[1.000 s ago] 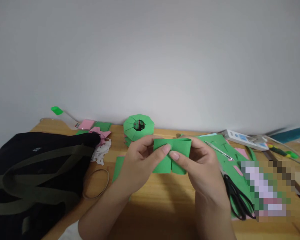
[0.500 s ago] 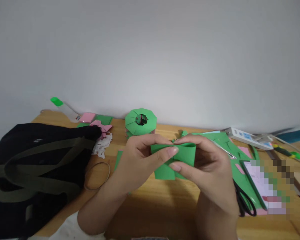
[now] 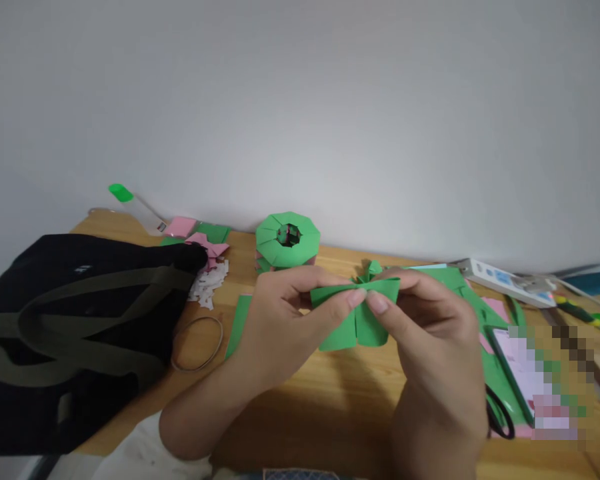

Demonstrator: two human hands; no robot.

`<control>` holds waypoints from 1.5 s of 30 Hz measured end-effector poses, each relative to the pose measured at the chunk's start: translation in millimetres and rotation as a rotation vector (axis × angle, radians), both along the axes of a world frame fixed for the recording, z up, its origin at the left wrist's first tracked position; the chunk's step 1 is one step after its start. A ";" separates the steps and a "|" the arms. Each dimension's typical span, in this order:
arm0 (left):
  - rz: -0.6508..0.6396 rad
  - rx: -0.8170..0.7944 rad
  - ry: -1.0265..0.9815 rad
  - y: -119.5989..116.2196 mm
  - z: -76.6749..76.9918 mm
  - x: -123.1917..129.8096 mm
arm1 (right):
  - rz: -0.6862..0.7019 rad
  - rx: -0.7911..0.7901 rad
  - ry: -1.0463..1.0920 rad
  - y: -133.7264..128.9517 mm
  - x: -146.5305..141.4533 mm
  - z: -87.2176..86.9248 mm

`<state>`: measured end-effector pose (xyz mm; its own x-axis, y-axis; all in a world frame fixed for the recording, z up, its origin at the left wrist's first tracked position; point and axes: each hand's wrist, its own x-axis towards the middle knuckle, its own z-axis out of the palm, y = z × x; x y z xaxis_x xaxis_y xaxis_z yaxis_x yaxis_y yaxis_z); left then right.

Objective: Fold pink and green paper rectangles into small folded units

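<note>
From my remote seat: L hand [image 3: 285,327] and R hand [image 3: 440,333] clamp the green paper [image 3: 373,330], 2 thumbs near its upper mid, prob. to stop the folds springing open. It's over the desk [image 3: 300,413], prob. for finger room underneath.

A plain gray-white wall [image 3: 300,107] spans the scene from 9 o'clock through 12 to 3, brightest in a soft glow near 1 o'clock. A light-brown wooden table [image 3: 300,420] with visible grain stands along it, shadowed toward 6 o'clock. A pale surface [image 3: 5,468], unclear whether floor, shows near 8.
</note>
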<state>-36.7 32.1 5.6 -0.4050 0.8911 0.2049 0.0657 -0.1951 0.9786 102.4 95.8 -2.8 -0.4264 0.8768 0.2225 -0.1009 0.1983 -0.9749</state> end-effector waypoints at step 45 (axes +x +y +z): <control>-0.004 0.125 0.255 22.1 -18.8 -9.3 | -0.028 -0.206 0.063 25.5 -2.2 -3.3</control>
